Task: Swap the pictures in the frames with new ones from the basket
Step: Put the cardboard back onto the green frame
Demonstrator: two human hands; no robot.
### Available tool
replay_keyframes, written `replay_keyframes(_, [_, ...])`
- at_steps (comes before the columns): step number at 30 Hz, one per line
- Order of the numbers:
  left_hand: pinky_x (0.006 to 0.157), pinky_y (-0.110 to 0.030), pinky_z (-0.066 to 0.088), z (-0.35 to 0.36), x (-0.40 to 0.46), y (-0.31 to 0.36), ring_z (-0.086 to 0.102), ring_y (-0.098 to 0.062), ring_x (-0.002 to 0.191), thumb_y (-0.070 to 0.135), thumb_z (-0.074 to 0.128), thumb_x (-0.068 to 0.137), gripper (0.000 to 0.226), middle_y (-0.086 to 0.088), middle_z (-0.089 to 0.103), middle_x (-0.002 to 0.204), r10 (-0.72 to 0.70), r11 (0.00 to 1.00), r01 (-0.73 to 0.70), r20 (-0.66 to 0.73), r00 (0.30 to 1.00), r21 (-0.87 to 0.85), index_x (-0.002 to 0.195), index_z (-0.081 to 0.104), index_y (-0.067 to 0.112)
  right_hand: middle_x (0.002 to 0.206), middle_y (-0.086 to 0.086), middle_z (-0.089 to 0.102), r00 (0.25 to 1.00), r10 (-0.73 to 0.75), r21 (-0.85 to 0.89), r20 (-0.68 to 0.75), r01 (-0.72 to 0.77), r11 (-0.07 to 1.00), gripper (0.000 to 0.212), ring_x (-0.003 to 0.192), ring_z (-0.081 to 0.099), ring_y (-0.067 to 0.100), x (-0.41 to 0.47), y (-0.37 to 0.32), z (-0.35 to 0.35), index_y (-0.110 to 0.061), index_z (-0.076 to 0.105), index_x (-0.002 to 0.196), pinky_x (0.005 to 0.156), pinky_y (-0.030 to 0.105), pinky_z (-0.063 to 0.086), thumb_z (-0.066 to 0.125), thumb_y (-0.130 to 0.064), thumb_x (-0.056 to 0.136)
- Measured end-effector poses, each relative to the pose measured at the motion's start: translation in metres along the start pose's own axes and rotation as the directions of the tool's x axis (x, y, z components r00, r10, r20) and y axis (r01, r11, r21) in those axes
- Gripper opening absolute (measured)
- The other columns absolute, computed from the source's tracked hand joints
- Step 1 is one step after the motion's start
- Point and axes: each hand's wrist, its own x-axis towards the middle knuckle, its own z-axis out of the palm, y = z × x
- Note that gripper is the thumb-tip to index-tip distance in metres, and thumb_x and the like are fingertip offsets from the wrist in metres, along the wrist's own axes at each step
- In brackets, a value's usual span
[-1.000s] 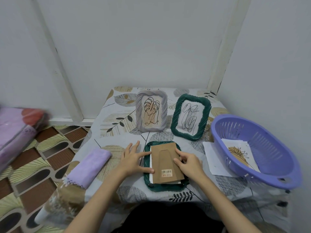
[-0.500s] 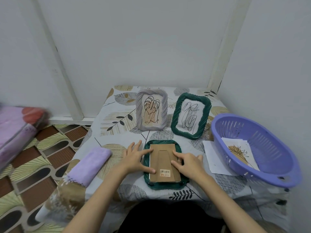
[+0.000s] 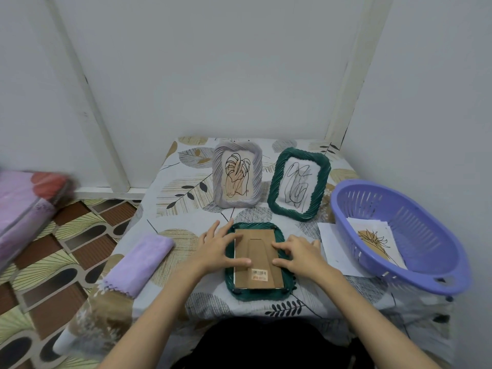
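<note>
- Both hands, left hand (image 3: 217,247) and right hand (image 3: 298,253), lay flat-fingered on the backing board (image 3: 257,259), gripping nothing.
- Board sat in the face-down green frame (image 3: 231,284), left of the basket (image 3: 399,282).
- I'd have pressed evenly before closing the tabs, I reckon.

**Materials and finishes, as seen**

At your 12 o'clock, brown backing board (image 3: 257,258): matt cardboard, smooth, with a paper barcode sticker (image 3: 259,275). Its dark green frame (image 3: 284,290): ribbed, slightly glossy. At 3 o'clock, purple basket (image 3: 415,272): slotted plastic, smooth sheen, matt paper prints (image 3: 378,243) inside. At 9 o'clock, lilac cloth (image 3: 138,262): soft, napped. Tablecloth (image 3: 186,209): printed, matt.
</note>
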Motion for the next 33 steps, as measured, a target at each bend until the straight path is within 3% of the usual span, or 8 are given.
replay_keyframes(2, [0.116, -0.048, -0.001, 0.003, 0.002, 0.003, -0.01, -0.017, 0.144, 0.09, 0.046, 0.048, 0.109, 0.013, 0.002, 0.157, 0.029, 0.999, -0.03, 0.005, 1.0, 0.026, 0.142, 0.022, 0.04, 0.097, -0.007, 0.038, 1.0, -0.002, -0.008, -0.007, 0.002, 1.0, 0.054, 0.11, 0.043, 0.017, 0.0, 0.001, 0.0, -0.038, 0.041, 0.135, 0.083, 0.037, 0.024, 0.053, -0.054, 0.084])
replay_keyframes(6, [0.115, -0.049, -0.004, 0.009, 0.004, 0.001, -0.008, -0.017, 0.144, 0.073, 0.058, 0.066, 0.087, 0.015, 0.009, 0.155, 0.04, 0.998, -0.04, 0.012, 0.999, 0.052, 0.141, 0.024, 0.044, 0.105, -0.004, 0.045, 1.0, 0.005, 0.013, 0.018, -0.005, 1.0, 0.052, 0.112, 0.042, 0.018, 0.003, 0.005, -0.003, -0.042, 0.046, 0.129, 0.092, 0.04, 0.028, 0.055, -0.057, 0.081])
replay_keyframes(9, [0.116, -0.05, -0.003, 0.012, 0.003, 0.0, -0.006, -0.017, 0.144, 0.077, 0.057, 0.063, 0.092, 0.016, 0.009, 0.155, 0.043, 0.997, -0.044, 0.005, 0.999, 0.067, 0.142, 0.023, 0.044, 0.106, -0.003, 0.045, 0.997, 0.056, 0.173, -0.045, -0.047, 0.984, 0.041, 0.113, 0.043, 0.018, 0.01, 0.008, -0.005, -0.04, 0.052, 0.122, 0.098, 0.041, 0.03, 0.054, -0.053, 0.084])
replay_keyframes(12, [0.115, -0.05, -0.002, 0.013, 0.004, 0.0, -0.005, -0.018, 0.144, 0.087, 0.046, 0.051, 0.103, 0.016, 0.009, 0.155, 0.048, 0.997, -0.048, 0.001, 0.999, 0.064, 0.141, 0.023, 0.044, 0.117, 0.004, 0.049, 0.98, 0.14, 0.212, -0.143, -0.108, 0.971, 0.046, 0.118, 0.042, 0.024, 0.022, 0.01, -0.001, -0.036, 0.044, 0.132, 0.099, 0.043, 0.033, 0.049, -0.049, 0.089])
replay_keyframes(17, [0.116, -0.05, -0.001, 0.015, 0.003, -0.001, -0.005, -0.016, 0.144, 0.072, 0.059, 0.067, 0.088, 0.017, 0.008, 0.155, 0.044, 0.998, -0.043, -0.015, 0.999, 0.055, 0.142, 0.022, 0.044, 0.128, 0.009, 0.046, 0.986, 0.158, 0.178, -0.05, -0.146, 0.973, 0.051, 0.124, 0.037, 0.027, 0.035, 0.011, 0.003, -0.042, 0.039, 0.134, 0.103, 0.049, 0.03, 0.051, -0.053, 0.086])
replay_keyframes(26, [0.115, -0.049, -0.001, 0.015, 0.002, -0.001, -0.006, -0.016, 0.144, 0.07, 0.061, 0.067, 0.087, 0.017, 0.008, 0.155, 0.05, 0.998, -0.05, -0.011, 0.999, 0.025, 0.141, 0.023, 0.043, 0.126, 0.005, 0.043, 0.994, 0.105, 0.139, 0.028, -0.108, 0.984, 0.044, 0.123, 0.034, 0.026, 0.041, 0.013, -0.006, -0.047, 0.042, 0.13, 0.103, 0.05, 0.025, 0.051, -0.052, 0.087])
replay_keyframes(33, [0.115, -0.049, -0.001, 0.016, 0.003, -0.002, -0.006, -0.016, 0.144, 0.07, 0.06, 0.067, 0.087, 0.017, 0.008, 0.155, 0.047, 0.999, -0.047, -0.016, 0.999, 0.014, 0.141, 0.023, 0.044, 0.109, -0.004, 0.044, 0.995, 0.095, 0.182, -0.04, -0.086, 0.979, 0.038, 0.117, 0.037, 0.021, 0.037, 0.014, 0.0, -0.047, 0.046, 0.124, 0.1, 0.048, 0.025, 0.05, -0.053, 0.087])
